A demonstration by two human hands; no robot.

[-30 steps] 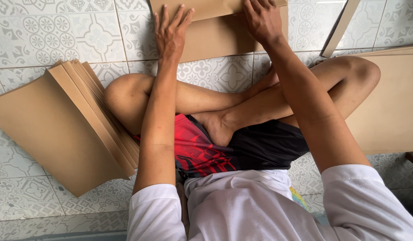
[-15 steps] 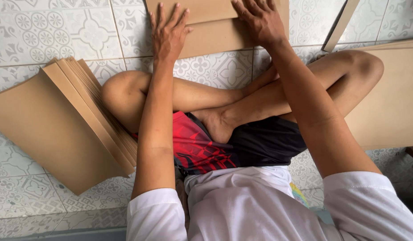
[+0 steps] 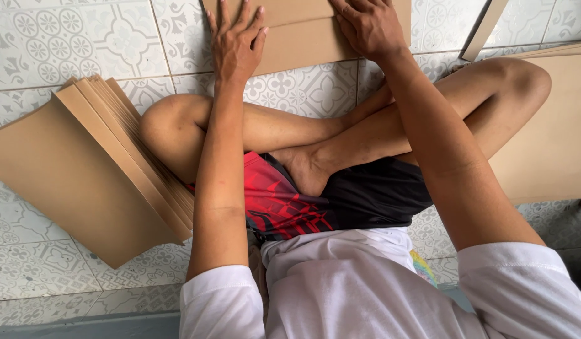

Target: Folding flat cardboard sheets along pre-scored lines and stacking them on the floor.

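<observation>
A patterned tile floor [image 3: 64, 37] is seen beneath a person seated cross-legged. To the left of the left grip, a fanned stack of brown cardboard sheets [image 3: 83, 169] is laid on the floor, touching the bent knee. To the right of the right grip, a further stack of cardboard sheets [image 3: 548, 132] is spread under the other knee, and a narrow cardboard strip [image 3: 485, 28] is leaned just beyond it. Directly under both grips, a folded cardboard piece [image 3: 303, 31] is laid flat on the floor ahead of the shins. The left hand [image 3: 237, 41] is pressed flat on it, fingers spread, nothing clasped. The right hand [image 3: 369, 25] is pressed on the same piece, fingers slightly curled along a fold edge, nothing enclosed.
</observation>
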